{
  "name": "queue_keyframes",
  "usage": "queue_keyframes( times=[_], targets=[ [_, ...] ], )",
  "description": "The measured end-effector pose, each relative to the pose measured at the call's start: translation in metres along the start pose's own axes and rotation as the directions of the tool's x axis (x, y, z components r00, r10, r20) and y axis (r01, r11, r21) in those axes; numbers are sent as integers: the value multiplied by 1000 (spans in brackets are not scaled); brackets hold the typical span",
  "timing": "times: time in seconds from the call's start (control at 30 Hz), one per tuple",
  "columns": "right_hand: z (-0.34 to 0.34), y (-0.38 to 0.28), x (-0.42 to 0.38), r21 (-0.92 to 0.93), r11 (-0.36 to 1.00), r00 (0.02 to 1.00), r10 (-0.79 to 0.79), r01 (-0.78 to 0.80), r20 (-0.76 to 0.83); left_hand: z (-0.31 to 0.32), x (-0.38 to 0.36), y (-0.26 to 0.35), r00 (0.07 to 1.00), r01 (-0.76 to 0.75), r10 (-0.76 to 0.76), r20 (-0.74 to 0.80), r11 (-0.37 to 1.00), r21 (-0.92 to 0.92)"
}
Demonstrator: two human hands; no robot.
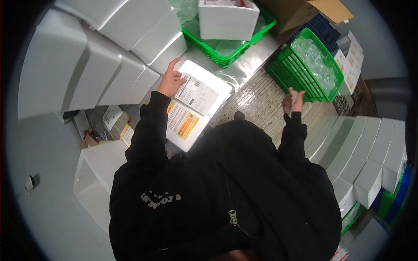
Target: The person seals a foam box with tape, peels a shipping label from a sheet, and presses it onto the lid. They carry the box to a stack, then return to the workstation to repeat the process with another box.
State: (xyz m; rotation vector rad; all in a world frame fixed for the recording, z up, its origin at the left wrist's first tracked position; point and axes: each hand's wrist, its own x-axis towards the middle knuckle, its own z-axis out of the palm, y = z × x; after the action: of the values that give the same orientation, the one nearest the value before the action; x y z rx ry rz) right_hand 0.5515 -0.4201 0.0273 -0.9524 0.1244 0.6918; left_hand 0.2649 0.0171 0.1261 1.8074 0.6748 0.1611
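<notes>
A white foam box [204, 126] lies tilted in front of me, its top turned up. On it is a printed shipping label [198, 96], and below that a yellow-and-white printed label [182, 121]. My left hand [169, 81] is at the shipping label's upper left corner; its fingertips touch the corner, with one finger stretched up and apart. My right hand [296, 102] hangs over the floor beside a green basket [285, 71]. Between its thumb and fingers shows a small whitish piece [293, 99], too indistinct to name.
White foam boxes [93, 65] are stacked at the left, others [359, 148] at the right. A green crate [224, 60] with clear plastic bags carries an open foam box [228, 24]. A cardboard box [335, 11] stands at the back. An empty foam box [98, 174] sits by my left elbow.
</notes>
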Motion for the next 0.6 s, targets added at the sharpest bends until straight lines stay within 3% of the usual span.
queue_keyframes(
  times=[0.03, 0.07, 0.1, 0.13, 0.17, 0.2, 0.27, 0.3, 0.33, 0.37, 0.43, 0.47, 0.5, 0.57, 0.6],
  targets=[
    [-32, 25, 9, -19, 992, 953, 111, -122, -281, 3, 4, 0, 1000, 24, -25, 9, 999, 46],
    [-26, 34, -7, -197, 935, 892, 196, -296, -407, 5, 8, -1, 1000, 7, -8, 6, 993, 118],
    [-86, 70, 14, -369, 802, 807, 220, -469, -548, 7, 9, -1, 1000, 3, 2, -21, 978, 209],
    [-137, 108, 12, -420, 839, 877, 128, -345, -464, 10, 10, -1, 999, -4, 19, -45, 954, 300],
    [-197, 144, 25, -540, 723, 829, 80, -431, -554, 13, 13, 2, 997, -16, 44, -64, 921, 388],
    [-224, 171, 21, -777, 523, 879, -104, -350, -466, 17, 12, 8, 998, 19, 7, -60, 907, 420],
    [-225, 178, 5, -704, 601, 877, -11, -379, -481, 29, 4, 24, 997, 44, -6, -76, 859, 510],
    [-194, 168, -1, -343, 812, 819, 262, -473, -510, 35, 0, 33, 996, 59, -11, -89, 830, 554],
    [-179, 162, -2, 77, 842, 753, 515, -534, -410, 43, -4, 43, 994, 106, -65, -88, 789, 605],
    [-181, 165, 6, -172, 877, 860, 370, -448, -353, 56, -11, 43, 989, 61, 63, -131, 636, 770],
    [-110, 140, 17, -124, 848, 771, 395, -515, -500, 78, -26, 37, 937, 55, 323, -130, 231, 971],
    [-107, 149, 31, -166, 857, 844, 414, -487, -341, 80, -28, 39, 963, 110, 203, -180, 311, 944],
    [-101, 159, 48, -202, 870, 891, 423, -451, -166, 88, -36, 31, 982, -9, 181, -57, 342, 940],
    [-83, 194, 93, -175, 842, 859, 508, -511, -64, 106, -47, 8, 974, -220, 145, 175, 406, 887],
    [-67, 212, 112, -221, 823, 850, 524, -523, -56, 110, -43, 12, 982, -183, 112, 150, 404, 896]
  ],
)
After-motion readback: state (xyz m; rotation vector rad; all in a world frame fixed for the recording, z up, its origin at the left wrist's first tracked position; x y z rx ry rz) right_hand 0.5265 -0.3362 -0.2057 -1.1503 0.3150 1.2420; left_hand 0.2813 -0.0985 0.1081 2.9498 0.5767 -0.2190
